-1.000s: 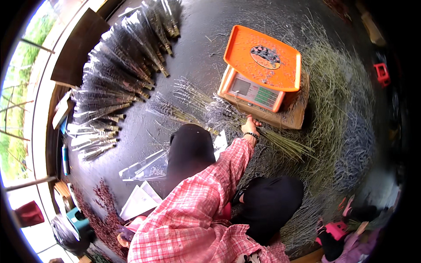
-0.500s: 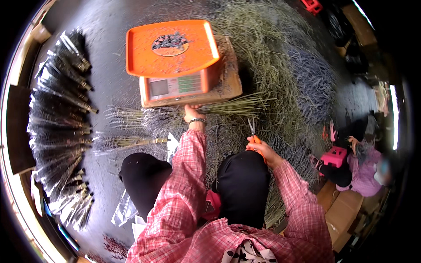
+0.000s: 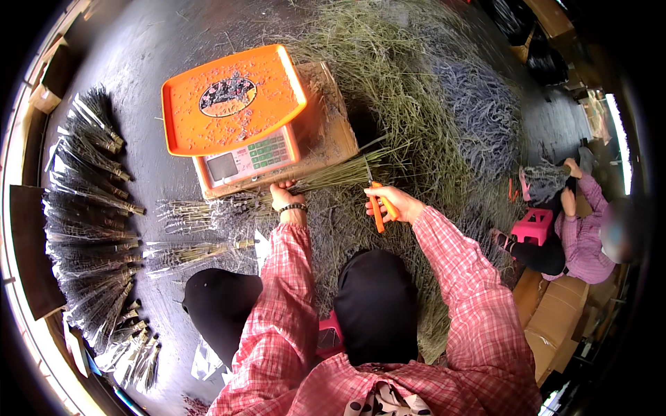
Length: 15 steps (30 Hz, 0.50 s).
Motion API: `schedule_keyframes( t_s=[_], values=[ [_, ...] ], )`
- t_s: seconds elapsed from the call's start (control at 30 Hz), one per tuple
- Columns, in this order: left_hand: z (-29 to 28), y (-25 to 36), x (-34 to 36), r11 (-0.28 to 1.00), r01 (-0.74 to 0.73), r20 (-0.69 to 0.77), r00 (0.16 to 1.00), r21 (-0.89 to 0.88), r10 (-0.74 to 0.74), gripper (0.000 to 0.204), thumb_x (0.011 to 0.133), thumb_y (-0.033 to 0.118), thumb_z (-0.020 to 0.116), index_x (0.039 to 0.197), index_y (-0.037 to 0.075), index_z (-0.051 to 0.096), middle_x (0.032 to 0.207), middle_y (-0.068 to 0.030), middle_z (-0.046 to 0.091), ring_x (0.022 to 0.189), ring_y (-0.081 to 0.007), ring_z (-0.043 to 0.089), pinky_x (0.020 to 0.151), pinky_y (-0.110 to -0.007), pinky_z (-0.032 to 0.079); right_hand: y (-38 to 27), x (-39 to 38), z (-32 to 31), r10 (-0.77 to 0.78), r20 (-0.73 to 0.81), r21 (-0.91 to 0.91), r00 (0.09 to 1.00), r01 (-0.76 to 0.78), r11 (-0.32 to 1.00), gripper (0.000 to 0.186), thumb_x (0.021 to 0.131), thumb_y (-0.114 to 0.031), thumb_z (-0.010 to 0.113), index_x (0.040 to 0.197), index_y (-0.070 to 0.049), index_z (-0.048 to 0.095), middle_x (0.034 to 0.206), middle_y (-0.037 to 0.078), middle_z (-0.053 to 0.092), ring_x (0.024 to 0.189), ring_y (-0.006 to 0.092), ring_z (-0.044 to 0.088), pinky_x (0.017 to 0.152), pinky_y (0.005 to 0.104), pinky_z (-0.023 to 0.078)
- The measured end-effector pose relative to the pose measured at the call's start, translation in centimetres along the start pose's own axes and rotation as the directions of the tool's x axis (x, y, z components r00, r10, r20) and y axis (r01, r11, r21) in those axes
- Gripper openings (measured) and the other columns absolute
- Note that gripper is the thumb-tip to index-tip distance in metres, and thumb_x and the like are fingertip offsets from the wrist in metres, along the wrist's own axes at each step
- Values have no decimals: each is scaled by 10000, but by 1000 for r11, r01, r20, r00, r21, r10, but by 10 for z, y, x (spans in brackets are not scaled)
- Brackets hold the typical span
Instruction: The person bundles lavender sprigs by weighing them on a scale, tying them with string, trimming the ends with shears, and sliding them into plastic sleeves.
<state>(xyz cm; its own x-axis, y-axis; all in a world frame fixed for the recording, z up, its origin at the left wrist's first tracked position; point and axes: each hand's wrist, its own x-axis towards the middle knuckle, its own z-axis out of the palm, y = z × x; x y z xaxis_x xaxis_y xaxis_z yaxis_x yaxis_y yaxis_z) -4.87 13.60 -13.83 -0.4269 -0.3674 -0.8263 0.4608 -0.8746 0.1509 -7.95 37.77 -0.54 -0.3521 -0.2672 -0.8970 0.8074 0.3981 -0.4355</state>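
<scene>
My left hand (image 3: 286, 197) is closed around a bunch of dried lavender (image 3: 329, 176), just in front of the scale. Its flower heads point left and its bare stems fan out to the right. My right hand (image 3: 402, 205) grips orange-handled scissors (image 3: 378, 216) with the handles spread, the blades up against the stems near their cut-end side. Whether the blades have closed on any stem I cannot tell. Nearer to me, a wrapped lavender bouquet (image 3: 201, 254) lies on the floor, left of my left forearm.
An orange scale (image 3: 270, 104) stands on a cardboard box (image 3: 322, 104), its pan strewn with crumbs. Loose stems (image 3: 402, 76) and a lavender heap (image 3: 479, 111) spread at the right. Wrapped bouquets (image 3: 90, 229) line the left. Another person (image 3: 586, 236) sits by a pink stool (image 3: 533, 226), handling lavender.
My right hand has brought the scissors up and left to the stems, from beside my knee. My left hand still holds the bunch. The view has shifted, and the other person's arms have moved.
</scene>
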Motion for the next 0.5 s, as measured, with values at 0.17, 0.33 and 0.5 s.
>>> schedule_keyframes(
  t_s=[0.17,0.33,0.5],
  values=[
    [-1,-2,1,1000,18,29,999,16,-18,248,873,146,408,631,125,361,538,10,351,486,-147,365,556,-333,401,-8,23,-7,-3,8,3,1000,3,1000,459,813,-405,607,1053,-34,482,943,83,541,898,224,579,785,460,465],
    [-4,-6,4,998,-9,27,1000,55,8,247,871,149,409,631,121,360,546,13,341,486,-146,356,553,-337,401,-15,29,-14,28,33,11,999,-28,1000,302,805,-319,626,883,-51,511,829,64,554,768,203,589,710,402,511],
    [-5,-13,8,999,11,42,999,32,-12,235,859,131,415,631,121,360,554,13,330,492,-143,349,542,-341,401,-4,41,-31,-32,40,-182,999,39,983,207,813,-210,597,786,-19,525,723,77,559,681,187,595,595,377,532]
  ],
)
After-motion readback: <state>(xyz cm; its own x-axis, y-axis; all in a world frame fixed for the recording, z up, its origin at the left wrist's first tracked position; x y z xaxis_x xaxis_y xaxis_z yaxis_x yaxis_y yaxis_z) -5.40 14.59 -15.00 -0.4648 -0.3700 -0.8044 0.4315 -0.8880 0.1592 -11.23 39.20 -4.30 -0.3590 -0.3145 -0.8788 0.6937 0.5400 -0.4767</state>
